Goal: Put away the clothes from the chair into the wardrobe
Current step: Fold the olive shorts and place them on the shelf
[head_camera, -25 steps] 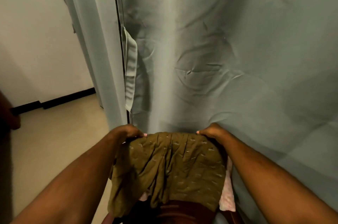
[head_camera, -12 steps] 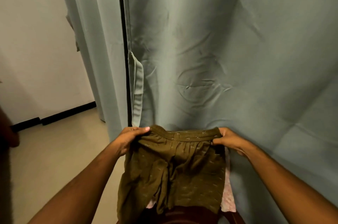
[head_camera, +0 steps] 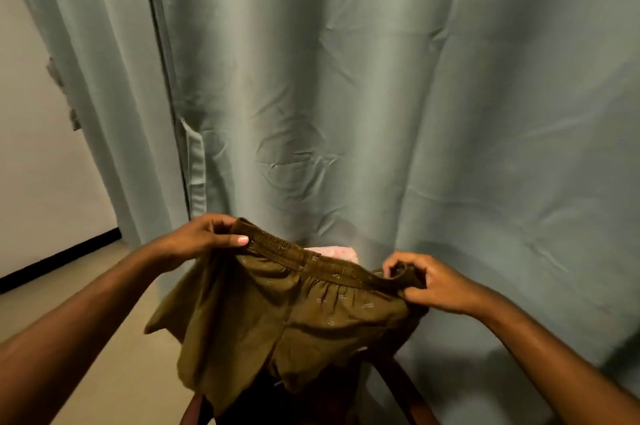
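- Held up between both hands by its elastic waistband: an olive-green garment (head_camera: 294,320) with small pale marks (shorts or a skirt, hard to tell), hem hanging loose above the chair.
- Left hand (head_camera: 204,241) pinching the left end of the waistband, thumb on the front, fingers curled behind.
- Right hand (head_camera: 429,282) grasping the bunched right end, fingers curled over the band, lower than the left.
- Waistband slanting down from left to right.
- Just behind the waistband, a strip of pink cloth (head_camera: 334,253), mostly hidden.
- Under the garment, parts of a dark reddish wooden chair (head_camera: 398,386).
- Close behind it all, a creased grey-green curtain (head_camera: 381,95) filling most of the view, with a dark vertical gap at its left.
- Far left: pale wall (head_camera: 27,164), black skirting (head_camera: 59,261), beige floor (head_camera: 104,338).
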Motion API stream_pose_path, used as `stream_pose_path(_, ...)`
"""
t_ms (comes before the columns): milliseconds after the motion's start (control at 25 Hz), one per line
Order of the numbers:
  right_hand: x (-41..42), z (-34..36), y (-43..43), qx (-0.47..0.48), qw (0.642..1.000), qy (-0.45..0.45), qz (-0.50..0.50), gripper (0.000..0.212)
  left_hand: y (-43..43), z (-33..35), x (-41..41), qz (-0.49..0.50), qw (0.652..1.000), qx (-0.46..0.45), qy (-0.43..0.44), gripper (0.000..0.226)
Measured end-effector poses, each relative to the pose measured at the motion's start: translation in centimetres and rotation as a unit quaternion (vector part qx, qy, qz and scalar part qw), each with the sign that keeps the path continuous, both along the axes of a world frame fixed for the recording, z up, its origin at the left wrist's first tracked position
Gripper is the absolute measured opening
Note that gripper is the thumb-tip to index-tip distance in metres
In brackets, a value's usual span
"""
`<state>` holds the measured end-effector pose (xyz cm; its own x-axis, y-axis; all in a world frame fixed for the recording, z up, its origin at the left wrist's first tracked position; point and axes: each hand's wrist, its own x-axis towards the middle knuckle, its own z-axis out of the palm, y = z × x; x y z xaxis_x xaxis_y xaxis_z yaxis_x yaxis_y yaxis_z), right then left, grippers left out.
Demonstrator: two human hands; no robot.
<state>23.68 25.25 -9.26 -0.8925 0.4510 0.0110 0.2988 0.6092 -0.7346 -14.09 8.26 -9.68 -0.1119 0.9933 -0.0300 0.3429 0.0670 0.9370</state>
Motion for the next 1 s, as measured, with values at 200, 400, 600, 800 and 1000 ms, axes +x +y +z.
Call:
stream_pose_path(200,17.2,1.7,-7.7,0.23,0.962,-0.097,-0.111,0.029,-0.2,3.3,14.6,-0.09,0.991,0.095,-0.018,0.059)
stream_pose_path(400,34.1,3.2,-16.6,0.236,0.919,-0.111,-0.294,0.055,2.9,5.2,30.2,-0.226,0.964,0.137,-0.035,0.053)
stream_pose_path(600,46.8,4.4,-22.9,0.219,0.849,-0.114,-0.466,0.063,6.6,6.4,45.6,-0.309,0.934,0.154,-0.089,0.021)
stream_pose_path(800,55.8,5.0,-30.0,0.161,0.736,-0.011,-0.657,0.037,9.3,6.9,61.8,-0.382,0.896,0.19,-0.125,0.022)
stream_pose_path(1000,60.8,5.9,-36.1,0.183,0.574,0.047,-0.797,0.026,10.3,8.1,74.1,-0.465,0.849,0.206,-0.141,0.015)
